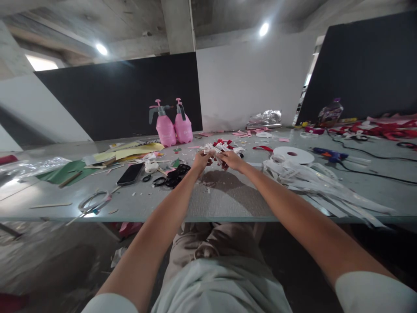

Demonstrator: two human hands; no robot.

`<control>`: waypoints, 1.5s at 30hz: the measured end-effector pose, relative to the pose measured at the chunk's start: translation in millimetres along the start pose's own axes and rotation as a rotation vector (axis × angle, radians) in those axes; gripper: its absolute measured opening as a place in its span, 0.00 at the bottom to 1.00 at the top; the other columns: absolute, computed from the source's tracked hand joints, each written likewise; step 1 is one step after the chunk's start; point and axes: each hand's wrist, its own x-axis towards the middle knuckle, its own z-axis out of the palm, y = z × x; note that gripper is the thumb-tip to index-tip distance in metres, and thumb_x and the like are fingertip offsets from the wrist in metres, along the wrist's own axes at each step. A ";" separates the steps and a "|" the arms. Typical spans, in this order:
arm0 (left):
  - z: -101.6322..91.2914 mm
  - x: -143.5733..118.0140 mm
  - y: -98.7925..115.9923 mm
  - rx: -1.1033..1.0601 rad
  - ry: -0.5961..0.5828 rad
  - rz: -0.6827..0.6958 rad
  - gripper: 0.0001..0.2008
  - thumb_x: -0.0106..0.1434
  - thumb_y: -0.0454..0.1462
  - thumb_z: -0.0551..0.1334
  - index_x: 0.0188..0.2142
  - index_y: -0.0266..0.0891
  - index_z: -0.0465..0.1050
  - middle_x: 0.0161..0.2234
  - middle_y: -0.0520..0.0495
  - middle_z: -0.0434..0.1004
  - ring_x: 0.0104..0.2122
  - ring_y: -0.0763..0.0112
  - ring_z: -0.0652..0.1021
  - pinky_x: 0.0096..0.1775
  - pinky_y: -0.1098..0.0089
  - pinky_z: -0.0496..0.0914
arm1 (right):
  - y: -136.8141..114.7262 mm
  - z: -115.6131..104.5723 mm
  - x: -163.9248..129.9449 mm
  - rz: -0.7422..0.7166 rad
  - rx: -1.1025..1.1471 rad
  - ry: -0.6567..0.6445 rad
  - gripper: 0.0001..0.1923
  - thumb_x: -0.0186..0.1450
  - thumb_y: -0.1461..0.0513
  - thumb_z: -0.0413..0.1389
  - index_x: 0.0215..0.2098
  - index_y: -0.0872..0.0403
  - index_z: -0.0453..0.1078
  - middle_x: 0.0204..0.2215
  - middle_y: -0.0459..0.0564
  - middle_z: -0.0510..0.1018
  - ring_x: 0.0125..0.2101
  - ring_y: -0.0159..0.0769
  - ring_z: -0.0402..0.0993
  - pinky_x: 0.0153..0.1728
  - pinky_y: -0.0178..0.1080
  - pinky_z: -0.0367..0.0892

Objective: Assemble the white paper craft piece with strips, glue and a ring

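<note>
Nearest to us is our own pale shirt (218,284), with our trousers (228,243) beyond it and both bare arms stretching forward over the surface (224,202). At the far ends of those arms our hands meet over a white bunch (211,148). It sits between them, our left hand (202,161) with its fingers curled on one side of it and our right hand (232,161) pinching it from the other. Red strips (225,143) show just behind the bunch; we cannot tell whether they are attached to it.

The grey surface is littered with scraps, and a shadow falls on it below our hands. Behind it stand a white wall (244,82) and black panels (130,95), under a concrete ceiling (228,17) with two bright lights.

Close to our left forearm lie black scissors (176,176), then a phone (130,174), a green sheet (65,173), a yellow sheet (137,151) and a clear coil (94,201). Near our right forearm, white ribbons (302,178) spread to the front edge, beside a white roll (301,157); past them are a blue glue gun (330,154) and its dark cord. At the back, two pink sprayers (166,131) stand upright side by side, with foil (265,118) further right, then a bottle (330,114) and a red heap (384,129).
</note>
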 end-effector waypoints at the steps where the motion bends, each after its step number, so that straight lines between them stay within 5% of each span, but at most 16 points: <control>1: 0.3 -0.1 0.0 -0.004 0.009 -0.002 0.16 0.60 0.45 0.72 0.30 0.36 0.71 0.25 0.51 0.74 0.21 0.79 0.72 0.26 0.76 0.66 | -0.1 -0.1 0.2 -0.004 -0.014 -0.002 0.22 0.72 0.50 0.60 0.27 0.56 0.72 0.22 0.50 0.79 0.17 0.28 0.71 0.17 0.30 0.67; 10: 1.4 2.2 -0.1 -0.048 0.052 0.016 0.11 0.67 0.43 0.65 0.36 0.38 0.69 0.28 0.53 0.75 0.22 0.77 0.74 0.27 0.75 0.71 | 5.1 0.6 4.2 -0.035 -0.122 -0.104 0.24 0.68 0.45 0.63 0.27 0.56 0.74 0.21 0.50 0.79 0.16 0.28 0.69 0.18 0.31 0.64; 17: 4.0 -0.4 -3.9 0.097 -0.122 0.022 0.12 0.61 0.44 0.70 0.35 0.37 0.76 0.28 0.52 0.75 0.26 0.75 0.72 0.26 0.76 0.68 | 1.0 -5.0 4.8 -0.104 -0.023 0.159 0.15 0.68 0.51 0.63 0.33 0.55 0.72 0.27 0.48 0.77 0.22 0.30 0.70 0.18 0.31 0.65; 27: 5.1 -2.7 -4.4 0.085 -0.206 0.034 0.19 0.61 0.50 0.72 0.35 0.38 0.71 0.27 0.52 0.75 0.19 0.78 0.72 0.24 0.74 0.69 | -2.1 -4.7 5.2 -0.047 0.026 0.289 0.10 0.66 0.59 0.61 0.31 0.54 0.67 0.28 0.47 0.76 0.21 0.28 0.68 0.19 0.30 0.63; 31: 3.6 -0.2 -7.3 0.120 -0.211 0.067 0.20 0.61 0.49 0.72 0.30 0.38 0.68 0.23 0.55 0.71 0.16 0.79 0.70 0.21 0.75 0.64 | 6.1 -10.1 10.5 -0.054 -0.115 0.408 0.06 0.65 0.60 0.59 0.36 0.54 0.69 0.32 0.51 0.77 0.29 0.35 0.73 0.31 0.37 0.72; 36: 3.3 -0.9 -5.8 0.221 -0.247 0.102 0.18 0.62 0.47 0.70 0.27 0.38 0.69 0.20 0.55 0.69 0.16 0.80 0.68 0.21 0.76 0.59 | 11.2 -21.9 13.9 -0.384 -0.402 0.701 0.18 0.60 0.63 0.59 0.49 0.53 0.71 0.46 0.58 0.77 0.51 0.48 0.71 0.57 0.50 0.67; 41: 3.5 -2.9 -1.3 0.191 -0.183 0.095 0.19 0.65 0.48 0.68 0.25 0.38 0.69 0.19 0.54 0.68 0.16 0.80 0.67 0.22 0.75 0.59 | 0.6 -18.6 9.9 -0.410 -0.363 0.409 0.09 0.61 0.65 0.53 0.34 0.54 0.76 0.39 0.54 0.81 0.42 0.43 0.75 0.50 0.43 0.67; 45: 1.9 -2.2 -1.7 0.208 -0.185 0.119 0.21 0.67 0.48 0.66 0.24 0.37 0.68 0.15 0.55 0.64 0.15 0.79 0.66 0.22 0.75 0.59 | -1.4 -10.9 8.4 -0.410 -0.271 0.262 0.08 0.60 0.63 0.55 0.32 0.54 0.77 0.36 0.51 0.83 0.41 0.40 0.77 0.46 0.39 0.67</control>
